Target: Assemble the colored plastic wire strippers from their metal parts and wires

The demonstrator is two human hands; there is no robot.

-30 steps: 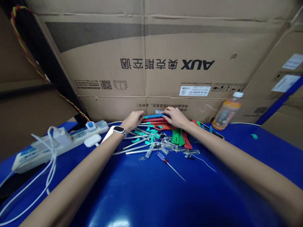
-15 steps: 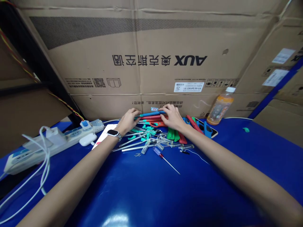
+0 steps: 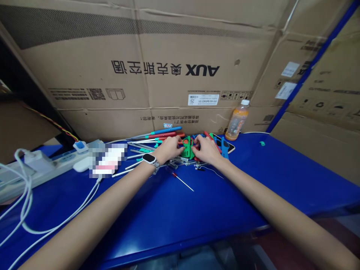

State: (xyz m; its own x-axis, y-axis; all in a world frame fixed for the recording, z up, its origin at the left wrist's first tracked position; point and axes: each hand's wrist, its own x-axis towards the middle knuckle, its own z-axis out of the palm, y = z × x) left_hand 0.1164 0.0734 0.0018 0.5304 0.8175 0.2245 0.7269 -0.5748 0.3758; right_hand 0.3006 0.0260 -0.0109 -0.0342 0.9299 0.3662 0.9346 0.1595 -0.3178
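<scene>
My left hand (image 3: 168, 149), with a watch on the wrist, has its fingers closed at the left edge of some green plastic casing pieces (image 3: 187, 147). From the other side my right hand (image 3: 207, 149) grips the same green pieces, thumb in front. Behind my left hand lie long-nosed lighters with a blue handle (image 3: 168, 130) and a red handle (image 3: 165, 135). Metal tubes (image 3: 125, 173) stick out to the left of that hand. Clear and metallic small parts (image 3: 180, 161) lie under the hands, partly hidden. A screwdriver (image 3: 184, 182) rests in front.
A bottle of orange drink (image 3: 237, 120) stands at the back right, near a blue casing piece (image 3: 224, 147) and a phone (image 3: 231, 147). On the left are a power strip (image 3: 66, 160) and white cables (image 3: 81, 204). A cardboard wall (image 3: 165, 48) closes off the back.
Both hands have left the blue-handled lighter on the pile and come forward to the green casing pieces. The view has swung to the right.
</scene>
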